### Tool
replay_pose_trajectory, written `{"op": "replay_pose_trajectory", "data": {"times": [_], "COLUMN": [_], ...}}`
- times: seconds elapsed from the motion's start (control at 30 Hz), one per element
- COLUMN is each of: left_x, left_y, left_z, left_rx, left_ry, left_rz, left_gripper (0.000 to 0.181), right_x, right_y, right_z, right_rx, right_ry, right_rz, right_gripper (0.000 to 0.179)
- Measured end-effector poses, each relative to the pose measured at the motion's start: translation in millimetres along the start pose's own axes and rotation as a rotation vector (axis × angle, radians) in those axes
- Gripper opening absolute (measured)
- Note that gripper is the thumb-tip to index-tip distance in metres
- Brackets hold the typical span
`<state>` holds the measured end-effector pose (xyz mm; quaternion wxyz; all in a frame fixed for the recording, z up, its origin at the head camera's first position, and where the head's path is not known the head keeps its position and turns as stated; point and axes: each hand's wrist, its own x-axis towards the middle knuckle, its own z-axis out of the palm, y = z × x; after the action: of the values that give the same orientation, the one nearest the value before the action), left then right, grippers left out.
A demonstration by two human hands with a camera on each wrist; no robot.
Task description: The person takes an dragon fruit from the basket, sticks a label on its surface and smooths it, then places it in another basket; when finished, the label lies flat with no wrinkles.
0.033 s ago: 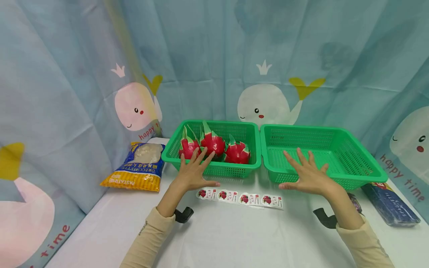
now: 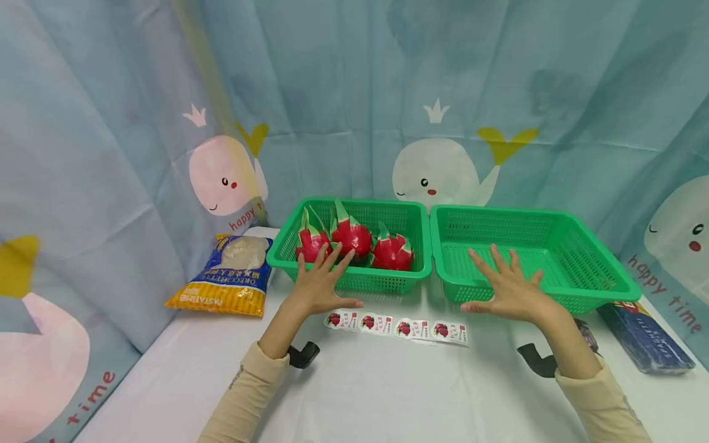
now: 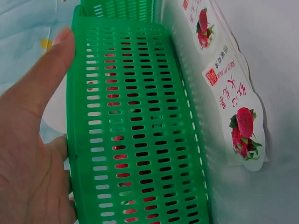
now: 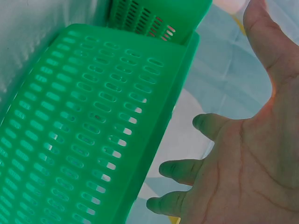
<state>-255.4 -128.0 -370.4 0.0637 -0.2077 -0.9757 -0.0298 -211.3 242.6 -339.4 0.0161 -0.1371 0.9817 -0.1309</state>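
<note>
My left hand [image 2: 317,292] is spread, fingers straight, over the front edge of the left green basket [image 2: 418,246], holding nothing. Inside that basket lie three red dragon fruits [image 2: 392,251] with green-tipped scales; the fingertips overlap two of them in the head view. My right hand [image 2: 509,292] is spread the same way at the front rim of the right green basket [image 2: 554,246], which has no fruit in it. On the table in front lies a strip of dragon fruit stickers [image 2: 404,328], also seen in the left wrist view as stickers [image 3: 238,112].
A blue and yellow pasta bag [image 2: 232,274] lies left of the baskets. To the right is a dark blue spaghetti pack [image 2: 648,338], with a small purple packet [image 2: 586,335] partly hidden by the right forearm. A whale-print curtain [image 2: 343,92] hangs behind the white table [image 2: 388,394].
</note>
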Motion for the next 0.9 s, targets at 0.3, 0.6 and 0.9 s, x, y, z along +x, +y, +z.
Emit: {"op": "replay_pose_trajectory", "data": {"times": [0.3, 0.6, 0.9], "left_x": [-7.6, -24.9, -28.6], "left_y": [-8.2, -7.2, -20.6], "left_z": [-6.3, -7.9, 24.9], "left_rx": [-0.011, -0.518, -1.37], "left_ry": [0.018, 0.374, 0.009], "left_rz": [-0.02, 0.055, -0.419], "left_gripper": [0.102, 0.044, 0.049], "right_x": [15.8, 64.4, 130.2], "right_y": [-11.7, -54.0, -100.3], "right_z": [-3.2, -5.5, 25.6], "right_rx": [-0.016, 0.092, 0.175], "right_ry": [-0.013, 0.065, 0.055], "right_rz": [-0.002, -0.106, -0.088], "right_gripper": [0.098, 0.08, 0.077]}}
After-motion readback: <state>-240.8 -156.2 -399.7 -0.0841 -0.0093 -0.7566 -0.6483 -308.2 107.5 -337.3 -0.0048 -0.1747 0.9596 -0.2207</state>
